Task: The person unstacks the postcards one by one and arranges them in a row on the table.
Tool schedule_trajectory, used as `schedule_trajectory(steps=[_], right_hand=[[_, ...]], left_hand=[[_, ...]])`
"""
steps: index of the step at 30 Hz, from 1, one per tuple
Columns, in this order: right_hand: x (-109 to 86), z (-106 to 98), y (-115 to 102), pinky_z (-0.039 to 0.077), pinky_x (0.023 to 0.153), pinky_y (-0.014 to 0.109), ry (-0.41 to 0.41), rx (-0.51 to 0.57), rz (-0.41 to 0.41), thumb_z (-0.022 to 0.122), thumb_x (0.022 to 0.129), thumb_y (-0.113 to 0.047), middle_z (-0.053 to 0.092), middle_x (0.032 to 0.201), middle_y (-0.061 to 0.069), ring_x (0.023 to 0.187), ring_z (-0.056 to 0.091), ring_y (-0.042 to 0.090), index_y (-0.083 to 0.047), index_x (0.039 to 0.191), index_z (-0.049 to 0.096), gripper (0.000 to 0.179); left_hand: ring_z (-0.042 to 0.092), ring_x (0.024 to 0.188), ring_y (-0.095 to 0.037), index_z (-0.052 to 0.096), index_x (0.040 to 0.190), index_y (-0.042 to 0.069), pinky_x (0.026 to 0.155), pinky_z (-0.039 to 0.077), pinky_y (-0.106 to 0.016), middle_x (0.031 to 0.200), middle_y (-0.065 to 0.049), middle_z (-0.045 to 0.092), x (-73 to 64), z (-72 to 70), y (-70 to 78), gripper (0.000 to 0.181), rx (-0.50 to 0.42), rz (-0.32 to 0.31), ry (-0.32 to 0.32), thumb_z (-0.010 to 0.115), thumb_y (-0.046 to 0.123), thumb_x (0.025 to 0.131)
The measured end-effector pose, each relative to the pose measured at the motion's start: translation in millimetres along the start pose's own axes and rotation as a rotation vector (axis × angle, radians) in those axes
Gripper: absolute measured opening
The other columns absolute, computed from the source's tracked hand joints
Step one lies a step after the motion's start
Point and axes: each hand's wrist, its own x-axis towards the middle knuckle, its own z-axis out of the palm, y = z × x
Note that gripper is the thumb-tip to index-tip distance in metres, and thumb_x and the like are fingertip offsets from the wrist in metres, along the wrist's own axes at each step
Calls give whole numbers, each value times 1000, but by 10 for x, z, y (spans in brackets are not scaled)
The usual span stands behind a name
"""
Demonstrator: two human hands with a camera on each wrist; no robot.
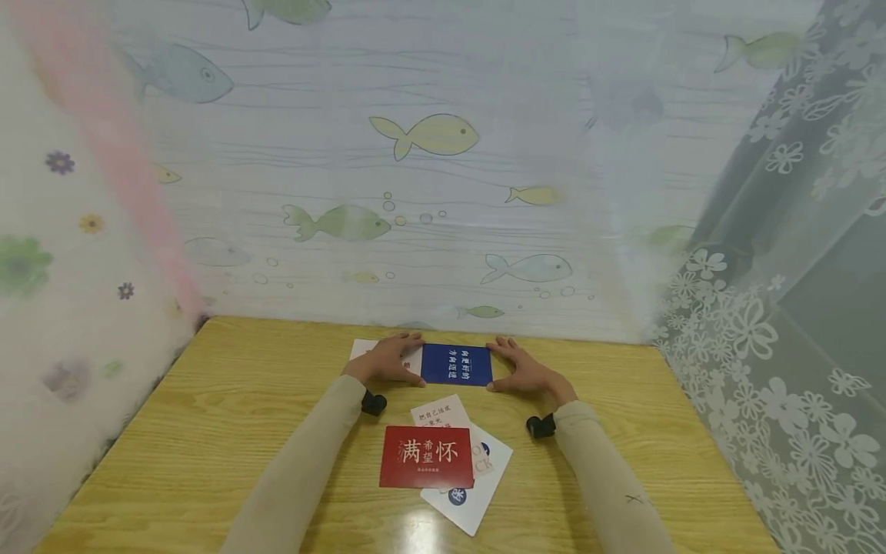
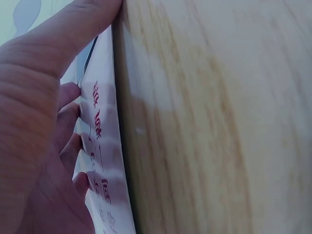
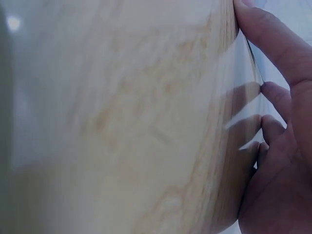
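A blue card [image 1: 443, 364] with white characters lies flat near the far edge of the wooden table. At its left end is my left hand [image 1: 389, 359], thumb by the near corner and fingertips by the far corner. My right hand [image 1: 524, 371] frames the right end in the same spread way. Under the left hand lies a white card [image 1: 364, 348] with red characters, partly covered; the left wrist view shows its printed face [image 2: 105, 141] alongside the fingers. In the right wrist view, the thumb [image 3: 273, 41] and fingers reach the card's edge, relaxed rather than curled.
Closer to me, a red card [image 1: 425, 458] overlaps a pale card [image 1: 443, 412] and a white card with blue circles [image 1: 477, 500]. A fish-patterned curtain [image 1: 429, 177] hangs along the table's far edge. Lace fabric [image 1: 761, 400] drapes down the right side.
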Motion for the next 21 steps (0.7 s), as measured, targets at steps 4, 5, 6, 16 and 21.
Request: schedule_trajectory(steps=[4, 5, 6, 16, 21], right_hand=[[7, -7, 3, 4, 124, 66, -7, -9, -3, 80, 87, -30, 8, 171, 14, 157, -6, 38, -15, 162, 29, 92], [6, -10, 0, 4, 124, 66, -8, -11, -3, 80, 88, -30, 8, 171, 14, 157, -6, 38, -15, 162, 28, 92], [7, -13, 1, 4, 123, 67, -8, -12, -4, 79, 88, -30, 8, 171, 14, 157, -5, 39, -14, 162, 28, 92], [21, -13, 15, 7, 124, 67, -9, -39, -10, 78, 88, -33, 8, 171, 13, 157, -4, 38, -14, 163, 26, 93], [-1, -15, -4, 7, 124, 66, -1, -24, -3, 80, 87, -34, 9, 172, 12, 158, -4, 37, -14, 162, 27, 94]], left_hand=[[20, 155, -37, 37, 159, 14, 123, 22, -61, 168, -5, 26, 4, 9, -21, 95, -8, 5, 7, 81, 49, 82], [20, 155, -38, 37, 159, 14, 123, 22, -61, 168, -5, 26, 5, 10, -24, 96, -11, 6, 9, 81, 49, 82], [20, 155, -38, 37, 159, 13, 123, 23, -61, 168, -6, 26, 6, 12, -28, 96, -11, 10, 13, 81, 49, 82], [18, 156, -37, 36, 159, 14, 124, 20, -60, 168, -4, 26, 18, 38, -71, 99, -57, 1, 25, 83, 49, 80], [18, 155, -37, 36, 160, 15, 124, 20, -61, 169, -4, 26, 31, 51, -92, 100, -50, 4, 26, 83, 51, 79]])
